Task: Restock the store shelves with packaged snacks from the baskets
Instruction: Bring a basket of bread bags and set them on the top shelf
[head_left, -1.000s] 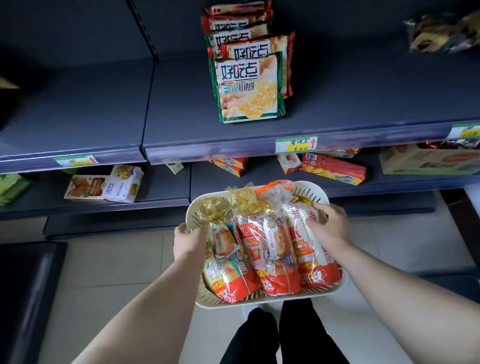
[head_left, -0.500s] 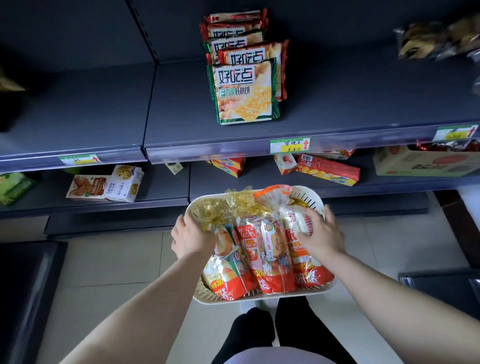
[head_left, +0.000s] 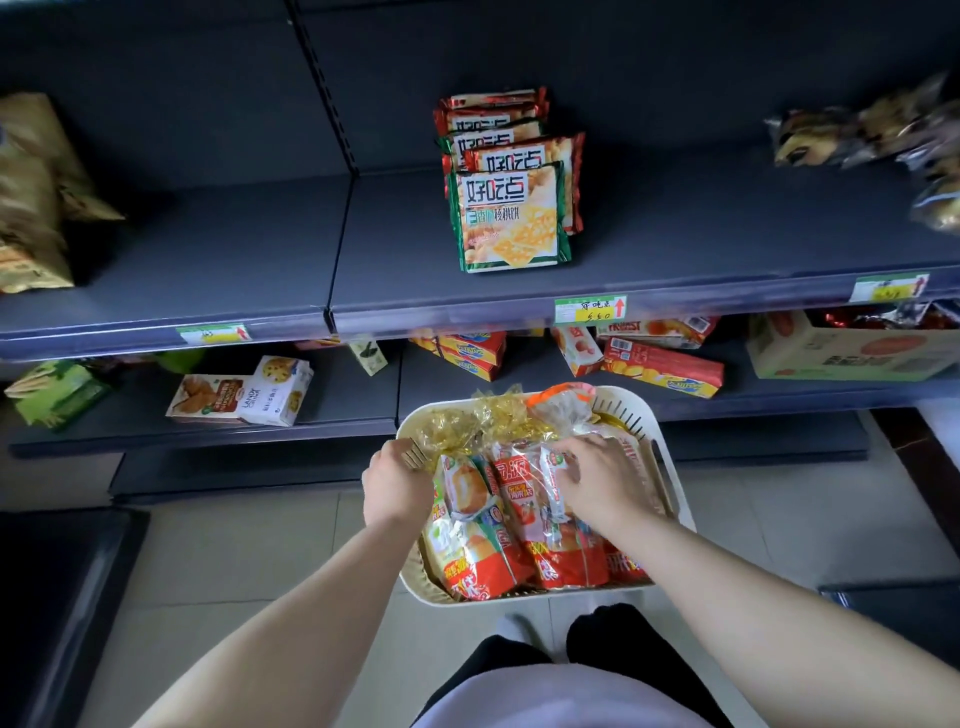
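Observation:
I hold a cream slotted basket (head_left: 621, 413) in front of the shelves, at the height of the lower shelf. Several red-and-orange snack packs (head_left: 478, 545) with gold-tied clear tops lie side by side in it. My left hand (head_left: 397, 486) grips the basket's left rim. My right hand (head_left: 597, 478) lies on the packs near the middle, its fingers curled over the top of one red-and-clear pack (head_left: 524, 499). The dark upper shelf (head_left: 701, 234) carries a stack of green-and-red biscuit packs (head_left: 511, 218), with bare shelf on both sides of it.
The lower shelf holds cookie boxes (head_left: 244, 395), red and yellow snack boxes (head_left: 660, 366) and a cardboard carton (head_left: 841, 348). Tan bags (head_left: 31, 197) stand at the upper shelf's left end, clear bags (head_left: 857, 130) at its right. A dark unit (head_left: 52, 597) stands on the floor at left.
My right hand has moved from the basket's right side to the packs near the middle. My left hand stays on the left rim.

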